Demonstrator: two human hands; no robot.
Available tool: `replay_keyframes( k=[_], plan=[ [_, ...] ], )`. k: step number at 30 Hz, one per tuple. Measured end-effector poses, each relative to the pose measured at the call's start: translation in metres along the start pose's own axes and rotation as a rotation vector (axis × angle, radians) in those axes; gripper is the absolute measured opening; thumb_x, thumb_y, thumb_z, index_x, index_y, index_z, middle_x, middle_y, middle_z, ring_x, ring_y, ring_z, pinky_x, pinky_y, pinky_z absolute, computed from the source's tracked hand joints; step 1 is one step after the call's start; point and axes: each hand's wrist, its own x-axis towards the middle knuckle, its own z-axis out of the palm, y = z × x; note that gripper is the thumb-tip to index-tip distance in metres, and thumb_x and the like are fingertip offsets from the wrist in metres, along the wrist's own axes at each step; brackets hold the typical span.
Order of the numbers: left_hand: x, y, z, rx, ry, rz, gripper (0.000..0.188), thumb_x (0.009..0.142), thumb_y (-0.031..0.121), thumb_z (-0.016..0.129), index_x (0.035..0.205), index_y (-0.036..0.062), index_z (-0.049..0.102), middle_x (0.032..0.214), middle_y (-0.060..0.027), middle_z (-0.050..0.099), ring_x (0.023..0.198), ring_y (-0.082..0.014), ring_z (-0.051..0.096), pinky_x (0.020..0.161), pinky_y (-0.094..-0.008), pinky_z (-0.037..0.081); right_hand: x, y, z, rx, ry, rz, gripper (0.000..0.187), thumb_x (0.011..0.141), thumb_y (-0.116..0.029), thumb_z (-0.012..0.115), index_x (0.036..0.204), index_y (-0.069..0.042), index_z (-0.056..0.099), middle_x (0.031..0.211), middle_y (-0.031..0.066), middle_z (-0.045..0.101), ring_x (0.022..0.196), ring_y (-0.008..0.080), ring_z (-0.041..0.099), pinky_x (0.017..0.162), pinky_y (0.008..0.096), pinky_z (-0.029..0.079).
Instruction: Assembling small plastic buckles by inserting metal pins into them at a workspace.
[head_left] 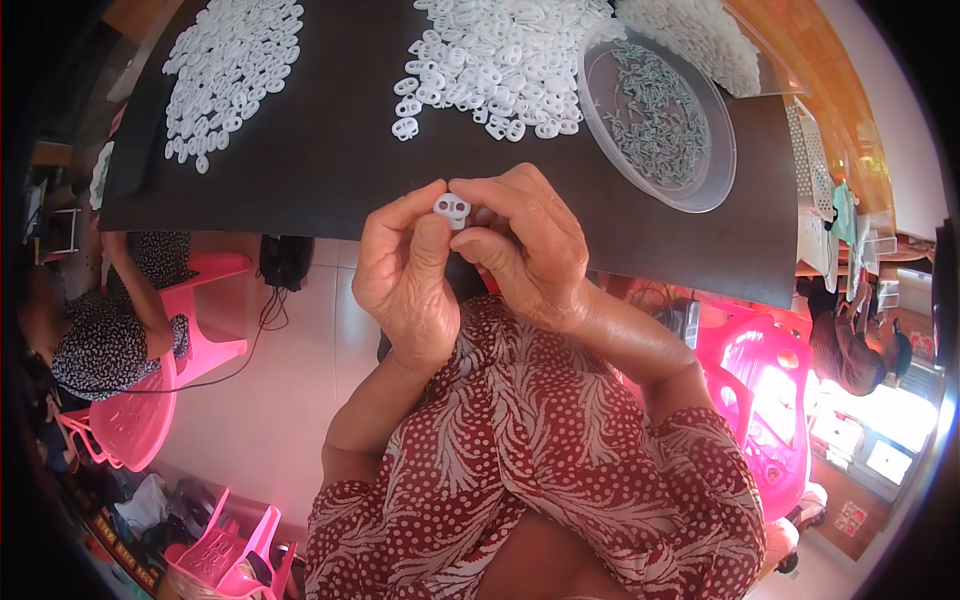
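Note:
Between my two hands, just off the table's near edge, is a small white two-hole cord lock (453, 207). My left hand (408, 275) pinches it from the left between thumb and fingers. From the other side, my right hand (530, 245) closes thumb and forefinger on it. Ahead lies a heap of white two-hole plastic pieces (490, 65) on the dark table (350, 150). Further left is a spread of similar white oval pieces (235, 75). A clear round tub (713, 185) at the right holds many small metal springs (655, 115).
Behind the tub is another pile of small whitish pieces (695, 40). Pink plastic chairs (760, 380) stand at the right and left. A person in a patterned garment (105, 350) sits at the left. A black cable (235, 370) runs over the floor there.

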Motion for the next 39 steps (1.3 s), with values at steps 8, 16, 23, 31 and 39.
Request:
replay_keyframes(
  k=[8, 16, 23, 31, 39],
  plan=[
    [0.001, 0.006, 0.004, -0.060, -0.054, -0.029, 0.022, 0.095, 0.010, 0.055, 0.110, -0.0054, 0.057, 0.101, -0.0083, 0.061, 0.088, -0.0114, 0.058, 0.079, -0.0242, 0.049, 0.000, 0.001, -0.001, -0.014, 0.034, 0.004, 0.034, 0.068, 0.001, 0.072, 0.100, 0.001, 0.061, 0.082, 0.0086, 0.062, 0.069, 0.0224, 0.055, 0.061, 0.0312, 0.045],
    [-0.001, 0.001, 0.000, 0.118, -0.060, 0.090, 0.026, 0.094, 0.016, 0.057, 0.108, -0.0061, 0.060, 0.092, -0.0034, 0.058, 0.083, -0.0087, 0.052, 0.077, -0.0230, 0.044, -0.003, 0.004, 0.005, -0.108, 0.090, -0.153, 0.036, 0.068, 0.000, 0.073, 0.100, 0.002, 0.060, 0.085, 0.0111, 0.062, 0.071, 0.0246, 0.056, 0.060, 0.0320, 0.046],
    [-0.003, -0.003, 0.003, 0.150, -0.042, 0.145, 0.029, 0.093, 0.020, 0.059, 0.106, -0.0066, 0.060, 0.085, -0.0016, 0.054, 0.078, -0.0082, 0.050, 0.074, -0.0225, 0.042, -0.008, 0.004, 0.009, -0.087, 0.114, -0.151, 0.035, 0.069, -0.001, 0.073, 0.101, 0.004, 0.058, 0.084, 0.0113, 0.060, 0.069, 0.0247, 0.056, 0.059, 0.0314, 0.046],
    [-0.006, -0.007, 0.001, 0.113, -0.040, 0.187, 0.022, 0.094, 0.014, 0.056, 0.106, -0.0044, 0.059, 0.086, -0.0014, 0.052, 0.076, -0.0066, 0.045, 0.068, -0.0201, 0.039, -0.006, 0.004, 0.011, -0.092, 0.137, -0.189, 0.034, 0.068, 0.000, 0.073, 0.099, 0.003, 0.058, 0.083, 0.0109, 0.060, 0.067, 0.0243, 0.055, 0.057, 0.0315, 0.045],
    [-0.006, -0.011, -0.001, 0.194, -0.012, 0.208, 0.023, 0.095, 0.017, 0.055, 0.104, -0.0034, 0.060, 0.083, -0.0003, 0.051, 0.076, -0.0072, 0.045, 0.071, -0.0217, 0.039, -0.008, 0.010, 0.015, -0.112, 0.134, -0.226, 0.037, 0.064, 0.003, 0.073, 0.098, 0.003, 0.059, 0.081, 0.0104, 0.059, 0.066, 0.0245, 0.055, 0.056, 0.0319, 0.045]
  ],
)
